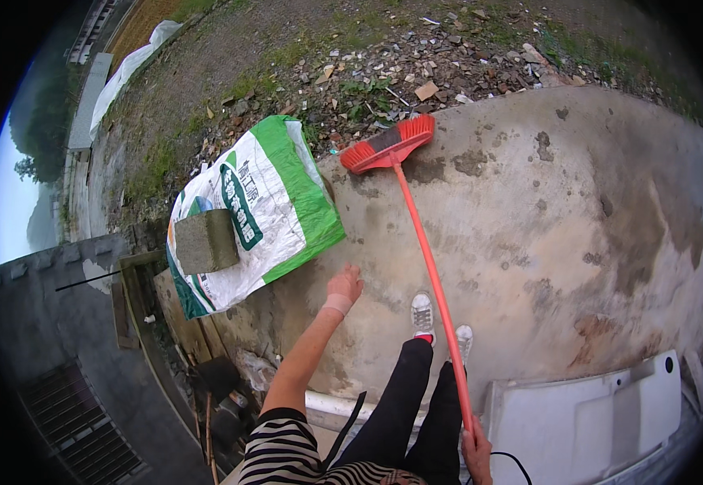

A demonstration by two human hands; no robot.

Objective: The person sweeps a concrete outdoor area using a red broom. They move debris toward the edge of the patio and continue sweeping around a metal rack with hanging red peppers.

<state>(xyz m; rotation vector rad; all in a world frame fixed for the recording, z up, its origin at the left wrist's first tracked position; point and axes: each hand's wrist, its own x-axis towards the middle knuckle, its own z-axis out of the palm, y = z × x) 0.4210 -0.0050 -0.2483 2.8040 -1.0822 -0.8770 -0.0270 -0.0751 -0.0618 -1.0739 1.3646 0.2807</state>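
My right hand grips the lower end of a red broom's handle, close to my right leg. The handle slants up and away to the broom head, which has red and dark bristles and lies where the concrete meets the rubble. My left hand hangs empty over the concrete, its fingers loosely bent and a pale band around the wrist. Near it lies a white and green woven sack bearing writing. A grey concrete block rests on the sack's left part.
Broken tile and stone rubble borders the stained concrete slab. A white basin-like panel lies at lower right. At lower left are wooden boards, dark clutter and a wall with a barred window. A white pipe crosses behind my legs.
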